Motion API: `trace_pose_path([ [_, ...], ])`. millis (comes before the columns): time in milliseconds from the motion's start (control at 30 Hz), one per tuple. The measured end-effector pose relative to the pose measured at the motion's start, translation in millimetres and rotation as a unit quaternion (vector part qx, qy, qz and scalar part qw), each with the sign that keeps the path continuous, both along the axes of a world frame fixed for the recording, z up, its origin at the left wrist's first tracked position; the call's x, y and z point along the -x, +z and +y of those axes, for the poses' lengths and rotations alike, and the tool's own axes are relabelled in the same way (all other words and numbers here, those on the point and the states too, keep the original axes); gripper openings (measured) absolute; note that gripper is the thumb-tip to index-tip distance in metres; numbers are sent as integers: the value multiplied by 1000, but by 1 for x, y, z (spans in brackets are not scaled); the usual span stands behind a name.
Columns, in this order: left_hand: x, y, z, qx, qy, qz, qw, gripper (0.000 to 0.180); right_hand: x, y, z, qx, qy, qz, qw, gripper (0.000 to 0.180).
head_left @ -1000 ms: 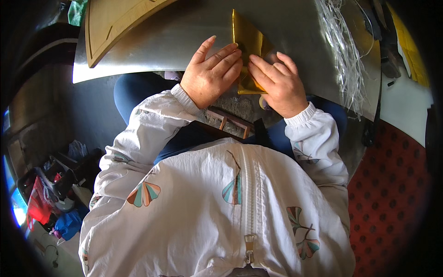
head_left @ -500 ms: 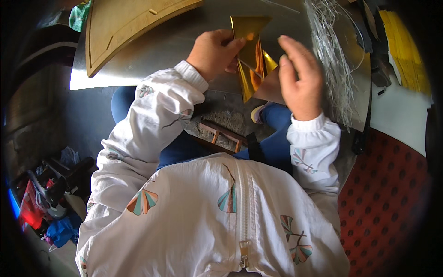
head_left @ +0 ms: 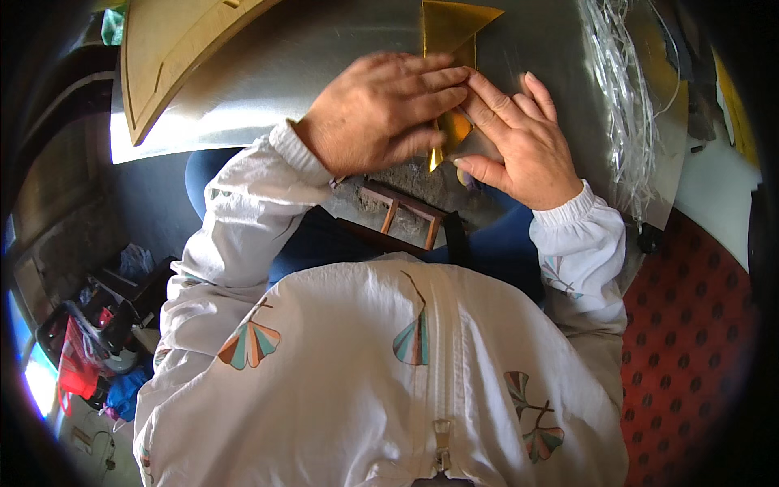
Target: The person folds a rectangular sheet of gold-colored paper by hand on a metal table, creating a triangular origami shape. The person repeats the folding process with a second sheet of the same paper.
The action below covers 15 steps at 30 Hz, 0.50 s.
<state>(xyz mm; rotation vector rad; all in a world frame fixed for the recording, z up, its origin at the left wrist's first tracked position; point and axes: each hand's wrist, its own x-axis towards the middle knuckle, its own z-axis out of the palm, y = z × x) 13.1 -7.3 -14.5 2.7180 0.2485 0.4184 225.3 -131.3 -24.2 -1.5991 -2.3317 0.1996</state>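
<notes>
A folded piece of shiny gold foil paper (head_left: 456,31) lies at the near edge of the metal tabletop (head_left: 324,50). Across its middle stretches my left hand (head_left: 375,112), fingers extended and slightly blurred, pressing or resting on the folds. My right hand (head_left: 526,144) is spread open, its long fingers reaching over the foil's right side to meet the left fingertips. Both hands hide the middle of the foil; its flat upper part and a narrow pointed lower end show.
A wooden board (head_left: 177,61) lies on the tabletop at the far left. A bundle of clear plastic strips (head_left: 625,114) hangs across its right side. Beyond stand a yellow item (head_left: 737,114) and a red dotted surface (head_left: 677,341). Bags (head_left: 77,357) sit low at the left.
My left hand has gone from pinching the raised foil to lying stretched over it. The right hand has moved in from beside it onto the foil. The foil now lies lower and flatter.
</notes>
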Motion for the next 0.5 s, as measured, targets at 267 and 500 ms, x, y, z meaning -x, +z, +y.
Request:
trace_pose_path([
  [267, 13, -14, -18, -18, 39, 53, 998, 79, 5, 0, -9, -12, -27, -7, 1000, 64],
  [500, 6, -17, -26, 54, 93, -74, 991, 37, 9, 2, -13, -22, -28, 25, 999, 52],
])
